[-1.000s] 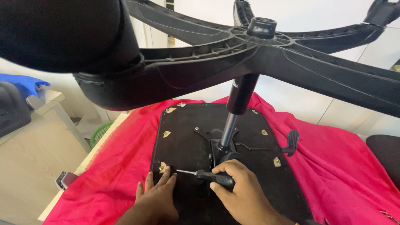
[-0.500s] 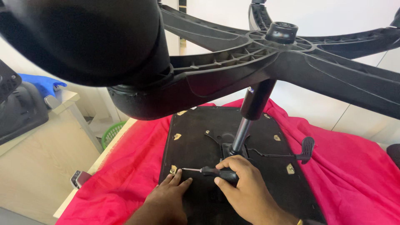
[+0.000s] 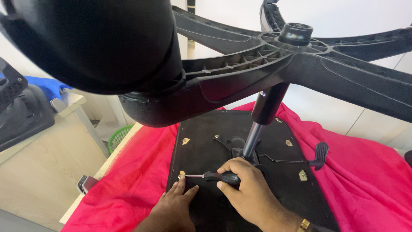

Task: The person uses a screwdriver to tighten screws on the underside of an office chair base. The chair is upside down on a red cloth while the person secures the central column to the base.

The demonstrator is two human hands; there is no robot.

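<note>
An office chair lies upside down on a red cloth (image 3: pixel 141 172). Its black seat underside (image 3: pixel 206 150) faces up, with the gas cylinder (image 3: pixel 262 118) rising to the black star base (image 3: pixel 300 56). My right hand (image 3: pixel 246 193) is shut on a black-handled screwdriver (image 3: pixel 219 176), whose thin shaft points left to a brass fitting (image 3: pixel 181 174) at the seat's near-left corner. My left hand (image 3: pixel 174 206) rests flat on the seat just below that fitting, fingers spread, steadying it. More brass fittings (image 3: pixel 302 175) show at the other corners.
A black caster wheel (image 3: pixel 94 43) looms large at the top left, very close to the camera. A height lever (image 3: pixel 319 154) sticks out to the right. A pale wooden cabinet (image 3: pixel 38 172) stands left, with a green basket (image 3: pixel 118 136) behind it.
The view has shifted so the caster fills more of the top left. Both hands stay at the near-left brass fitting, with the screwdriver still on it.
</note>
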